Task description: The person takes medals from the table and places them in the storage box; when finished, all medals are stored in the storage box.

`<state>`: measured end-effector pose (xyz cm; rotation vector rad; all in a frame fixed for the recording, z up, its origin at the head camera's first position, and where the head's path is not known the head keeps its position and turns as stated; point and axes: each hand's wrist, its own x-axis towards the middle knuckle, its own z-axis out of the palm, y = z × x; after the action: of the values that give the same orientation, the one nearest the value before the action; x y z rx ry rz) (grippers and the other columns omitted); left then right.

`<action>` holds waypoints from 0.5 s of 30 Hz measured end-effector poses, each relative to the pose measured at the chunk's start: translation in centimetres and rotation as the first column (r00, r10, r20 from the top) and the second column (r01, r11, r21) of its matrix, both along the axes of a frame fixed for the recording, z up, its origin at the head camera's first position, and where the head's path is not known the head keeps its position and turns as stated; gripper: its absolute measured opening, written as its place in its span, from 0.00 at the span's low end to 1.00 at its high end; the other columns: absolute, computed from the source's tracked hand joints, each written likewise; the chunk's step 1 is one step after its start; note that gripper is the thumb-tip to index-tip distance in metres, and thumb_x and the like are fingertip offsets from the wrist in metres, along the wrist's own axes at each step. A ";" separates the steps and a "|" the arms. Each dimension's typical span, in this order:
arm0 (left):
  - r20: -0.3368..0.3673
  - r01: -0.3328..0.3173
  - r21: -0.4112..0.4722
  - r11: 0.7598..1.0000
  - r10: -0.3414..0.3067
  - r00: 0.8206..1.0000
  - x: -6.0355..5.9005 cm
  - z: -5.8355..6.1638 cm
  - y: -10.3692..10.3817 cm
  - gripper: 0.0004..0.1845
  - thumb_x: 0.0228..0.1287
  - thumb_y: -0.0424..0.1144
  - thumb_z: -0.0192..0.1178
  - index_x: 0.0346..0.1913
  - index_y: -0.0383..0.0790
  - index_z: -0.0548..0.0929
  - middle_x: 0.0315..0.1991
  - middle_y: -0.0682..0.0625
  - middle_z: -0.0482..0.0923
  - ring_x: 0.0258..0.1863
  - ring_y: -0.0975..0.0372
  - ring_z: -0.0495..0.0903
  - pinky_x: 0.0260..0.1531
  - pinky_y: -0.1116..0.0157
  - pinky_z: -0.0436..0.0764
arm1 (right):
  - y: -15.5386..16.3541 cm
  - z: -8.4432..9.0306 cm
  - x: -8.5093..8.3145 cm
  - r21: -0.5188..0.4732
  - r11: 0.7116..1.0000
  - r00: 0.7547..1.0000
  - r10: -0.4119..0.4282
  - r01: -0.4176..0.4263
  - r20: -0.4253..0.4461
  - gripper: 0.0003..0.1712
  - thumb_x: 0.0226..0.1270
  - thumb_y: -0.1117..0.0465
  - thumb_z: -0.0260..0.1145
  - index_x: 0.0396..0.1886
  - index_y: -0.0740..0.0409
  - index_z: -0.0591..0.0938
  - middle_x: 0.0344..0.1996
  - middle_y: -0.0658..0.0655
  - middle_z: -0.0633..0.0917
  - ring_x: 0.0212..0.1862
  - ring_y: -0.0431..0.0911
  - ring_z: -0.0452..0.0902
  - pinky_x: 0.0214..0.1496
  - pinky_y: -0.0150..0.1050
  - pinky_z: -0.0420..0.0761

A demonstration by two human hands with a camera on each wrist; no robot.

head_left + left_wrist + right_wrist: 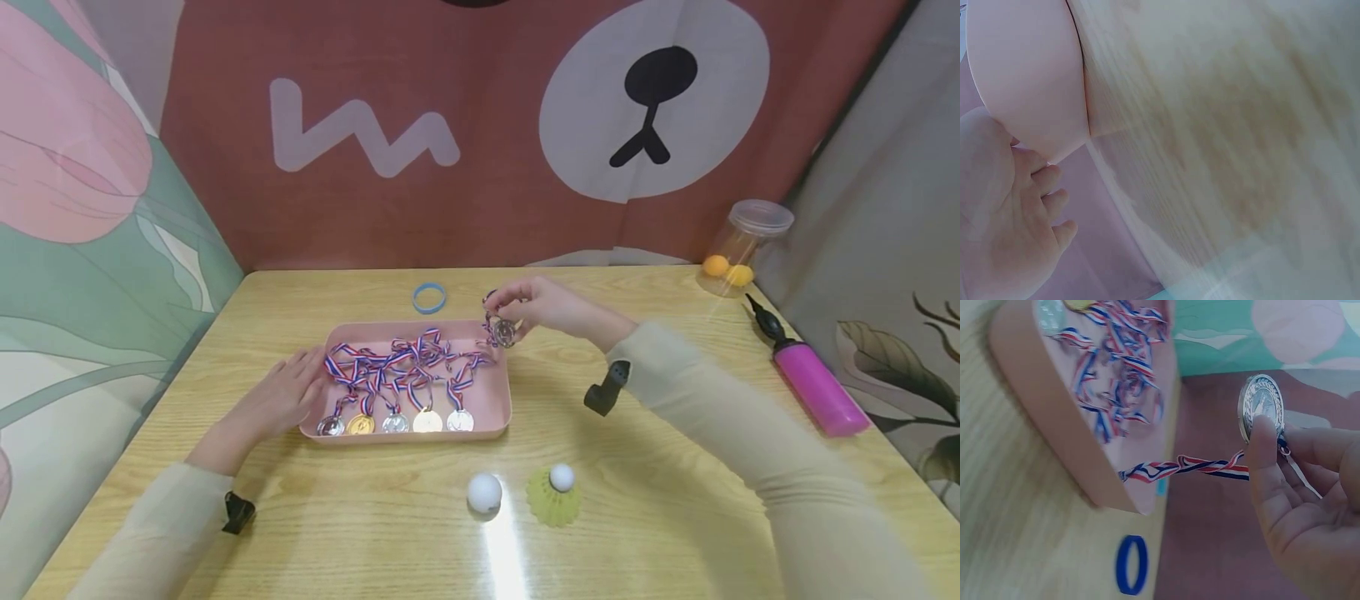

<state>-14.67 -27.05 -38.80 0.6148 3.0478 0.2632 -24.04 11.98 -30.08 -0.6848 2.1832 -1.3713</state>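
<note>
A pink tray (pixel 405 436) holds several gold and silver medals along its near side, their red, white and blue ribbons heaped behind them. Over the tray's far right corner, my right hand (pixel 543 308) pinches a silver medal (pixel 1262 407) between thumb and fingers. From it a striped ribbon (pixel 1185 466) runs down past the tray's rim. On the tray's left end lies my left hand (pixel 288 390), fingers extended and fingertips right at the rim. The left wrist view shows that palm (pixel 1013 231) close against the tray's outer wall (pixel 1029 69).
Behind the tray lies a blue wristband (pixel 429 298). Near the front are a white ball (pixel 484 493) and a yellow shuttlecock (pixel 555 500). A clear jar (pixel 738 246) with orange balls and a pink hand pump (pixel 817 387) stand at the right. A printed curtain (pixel 420 217) backs the table.
</note>
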 end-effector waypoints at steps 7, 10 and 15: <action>0.006 -0.001 0.000 1.000 0.001 1.000 0.0 -0.1 0.0 0.28 0.72 0.39 0.38 0.67 0.22 0.52 0.67 0.30 0.49 0.65 0.37 0.47 0.62 0.42 0.48 | -0.9 -2.0 0.4 0.074 0.997 0.999 0.035 -0.034 -0.014 0.16 0.63 0.69 0.58 0.51 0.63 0.79 0.43 0.62 0.80 0.36 0.49 0.80 0.37 0.49 0.82; 0.005 -0.002 -0.002 1.000 0.002 1.000 0.0 -0.1 -0.1 0.28 0.72 0.39 0.38 0.67 0.22 0.52 0.67 0.30 0.49 0.65 0.37 0.47 0.62 0.42 0.48 | -1.2 -2.8 0.6 0.097 0.994 0.999 0.049 -0.048 0.000 0.16 0.63 0.70 0.58 0.51 0.65 0.79 0.43 0.63 0.80 0.35 0.49 0.80 0.36 0.49 0.82; -0.002 0.002 0.005 1.000 -0.002 1.000 0.0 -0.1 0.0 0.28 0.72 0.39 0.38 0.67 0.22 0.52 0.67 0.30 0.49 0.65 0.37 0.47 0.62 0.42 0.49 | -1.7 -4.1 0.7 0.110 0.989 0.996 0.094 -0.095 0.012 0.13 0.61 0.72 0.60 0.45 0.69 0.80 0.40 0.66 0.80 0.31 0.47 0.80 0.36 0.50 0.82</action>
<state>-14.64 -27.06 -38.92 0.6182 3.0497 0.2698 -23.29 10.31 -34.17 -0.7304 2.1741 -1.1938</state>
